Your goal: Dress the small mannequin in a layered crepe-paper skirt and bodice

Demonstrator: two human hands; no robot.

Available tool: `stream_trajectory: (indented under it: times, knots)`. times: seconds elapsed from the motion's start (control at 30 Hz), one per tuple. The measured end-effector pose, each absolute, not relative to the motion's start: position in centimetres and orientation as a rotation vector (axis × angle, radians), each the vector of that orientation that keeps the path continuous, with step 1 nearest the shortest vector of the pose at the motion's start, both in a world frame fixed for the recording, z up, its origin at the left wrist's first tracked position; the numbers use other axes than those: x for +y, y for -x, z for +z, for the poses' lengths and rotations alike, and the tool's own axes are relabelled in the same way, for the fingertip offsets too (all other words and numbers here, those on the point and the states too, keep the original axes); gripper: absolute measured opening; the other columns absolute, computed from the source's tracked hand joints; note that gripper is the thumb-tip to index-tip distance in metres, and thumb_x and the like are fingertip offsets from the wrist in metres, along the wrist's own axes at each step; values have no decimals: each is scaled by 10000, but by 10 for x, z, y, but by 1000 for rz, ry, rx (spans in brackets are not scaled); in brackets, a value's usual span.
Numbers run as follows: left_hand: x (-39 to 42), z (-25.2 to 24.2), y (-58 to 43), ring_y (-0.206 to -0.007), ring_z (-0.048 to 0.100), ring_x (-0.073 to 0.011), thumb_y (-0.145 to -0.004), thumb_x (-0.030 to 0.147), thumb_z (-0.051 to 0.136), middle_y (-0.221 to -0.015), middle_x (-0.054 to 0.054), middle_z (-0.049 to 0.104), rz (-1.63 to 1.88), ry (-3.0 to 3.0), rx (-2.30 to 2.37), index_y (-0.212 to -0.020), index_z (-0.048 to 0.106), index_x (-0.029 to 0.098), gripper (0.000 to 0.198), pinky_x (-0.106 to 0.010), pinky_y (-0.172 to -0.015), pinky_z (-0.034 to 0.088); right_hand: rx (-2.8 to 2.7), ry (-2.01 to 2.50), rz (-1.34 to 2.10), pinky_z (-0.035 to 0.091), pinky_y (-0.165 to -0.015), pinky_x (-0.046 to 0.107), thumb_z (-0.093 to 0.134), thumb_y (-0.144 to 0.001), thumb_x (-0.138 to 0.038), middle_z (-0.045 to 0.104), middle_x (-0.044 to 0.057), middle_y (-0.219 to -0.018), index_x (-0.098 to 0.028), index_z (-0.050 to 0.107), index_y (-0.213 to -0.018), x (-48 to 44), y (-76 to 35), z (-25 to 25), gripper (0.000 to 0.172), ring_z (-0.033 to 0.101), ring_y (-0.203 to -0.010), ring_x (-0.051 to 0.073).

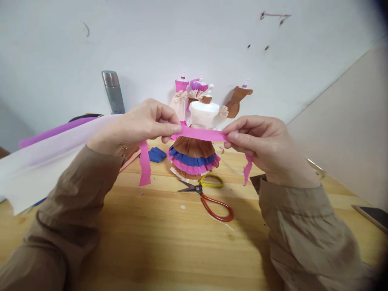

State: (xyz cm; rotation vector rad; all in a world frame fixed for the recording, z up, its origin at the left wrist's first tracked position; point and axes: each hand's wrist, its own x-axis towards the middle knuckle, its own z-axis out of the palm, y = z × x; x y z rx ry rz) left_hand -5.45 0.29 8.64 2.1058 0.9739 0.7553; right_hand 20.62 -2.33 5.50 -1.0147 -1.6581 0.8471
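A pink crepe paper strip is stretched level between my two hands, its loose ends hanging down outside the grip. My left hand pinches it on the left between thumb and fingers. On the right, my right hand pinches it the same way. Just behind the strip stands a small white dress form wearing a paper skirt with brown, blue and pink ruffles. Part of its waist is hidden by the strip. Scissors with one yellow and one red handle lie open on the table below.
More small dress forms in pink and brown paper stand along the wall. A grey bottle is behind my left hand. White paper sheets, a purple roll and folded blue paper lie left. A phone rests far right.
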Motion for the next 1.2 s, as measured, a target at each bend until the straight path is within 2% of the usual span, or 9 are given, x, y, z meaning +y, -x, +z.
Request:
stream_trajectory:
  times: [0.13, 0.33, 0.47, 0.67, 0.83, 0.9, 1.03, 1.2]
  knots:
    - [5, 85, 55, -495, 491, -93, -792, 230, 636, -544, -21, 565, 647, -2128, 979, -612, 635, 155, 195, -236, -475, 325, -1733, 1059, 853, 447, -544, 284, 743, -779, -305, 669, 17, -689, -217, 725, -777, -24, -209, 55, 89, 581, -619, 145]
    - [10, 89, 63, -504, 464, -90, -774, 254, 650, -544, -11, 548, 506, -2191, 930, -577, 630, 158, 220, -243, -497, 319, -1870, 1048, 886, 456, -562, 248, 742, -785, -337, 655, 3, -661, -203, 726, -763, -27, -210, 60, 137, 584, -630, 124]
    - [11, 90, 68, -485, 462, -92, -763, 292, 676, -551, -10, 562, 375, -2222, 913, -627, 671, 170, 182, -233, -476, 303, -2077, 1067, 1006, 400, -469, 223, 724, -791, -405, 605, -21, -581, -199, 724, -756, -32, -204, 66, 209, 509, -512, 90]
    - [16, 86, 67, -508, 474, -98, -779, 262, 647, -569, -8, 553, 406, -2255, 925, -621, 651, 166, 185, -232, -503, 320, -2134, 1089, 857, 360, -458, 229, 685, -826, -444, 569, -14, -551, -191, 641, -603, -31, -203, 70, 340, 475, -510, 91]
    - [15, 87, 66, -491, 444, -84, -804, 258, 622, -569, 9, 541, 280, -2311, 880, -668, 671, 170, 170, -214, -482, 303, -2228, 1173, 851, 318, -424, 219, 665, -843, -437, 553, -22, -558, -193, 697, -701, -29, -215, 67, 284, 441, -493, 87]
    - [12, 88, 64, -461, 421, -74, -823, 265, 606, -532, 24, 517, 186, -2350, 869, -671, 676, 174, 190, -206, -464, 283, -2351, 1169, 922, 353, -441, 213, 660, -849, -413, 563, -24, -577, -196, 710, -725, -29, -217, 66, 255, 467, -508, 91]
    - [8, 84, 57, -433, 408, -74, -823, 259, 596, -519, 28, 529, 105, -2311, 835, -649, 653, 185, 198, -215, -452, 279, -2653, 954, 1002, 440, -567, 217, 643, -864, -353, 633, -4, -667, -189, 698, -697, -26, -215, 64, 240, 546, -617, 111]
    - [14, 77, 57, -466, 476, -97, -820, 237, 594, -557, 15, 576, -3, -2232, 792, -658, 628, 195, 170, -225, -477, 323, -2632, 939, 1211, 462, -575, 222, 613, -899, -392, 647, 9, -669, -176, 701, -741, -22, -219, 61, 282, 602, -625, 123]
